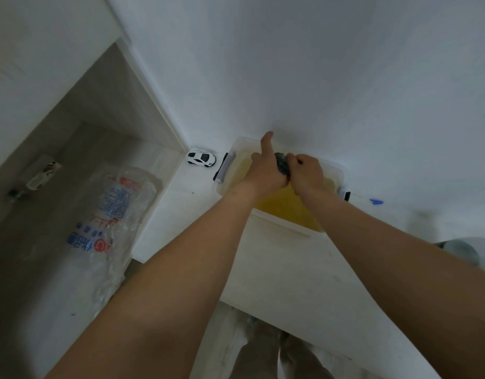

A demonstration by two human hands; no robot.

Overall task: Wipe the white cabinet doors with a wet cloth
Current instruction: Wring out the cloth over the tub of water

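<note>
Wringing step: both hands meet over the clear tub (pixel 334 167), squeezing a dark cloth (pixel 281 166) between them; judged from the pose, the cloth is being wrung before any wiping of the cabinet doors starts.
Left hand: the left hand (pixel 267 168) grips one end of the cloth, thumb stuck out upward toward the wall.
Right hand: the right hand (pixel 307 172) is clenched round the other end of the cloth, knuckles up.
Cloth location: held above the tub, which stands at the far edge of the white surface (pixel 290 272), against the wall; the water (pixel 287 207) in it looks yellowish.
Drip risk: if the hands drift toward the near rim while twisting, squeezed water would likely fall on the surface, not back in the tub.
Over-wet risk: a short wring would leave the cloth heavy, and it could streak the doors or drip on the way there.
Dirty water risk: tinted water may leave marks on white doors.
Tub risk: a downward push on the rim could tip or slide the tub and slosh it.
Nearby: a white toy car (pixel 201 157) sits just beside the tub's left handle (pixel 224 168), within splash range; a printed plastic bag (pixel 113 214) lies on the floor to the left, a slip hazard if water reaches it.
</note>
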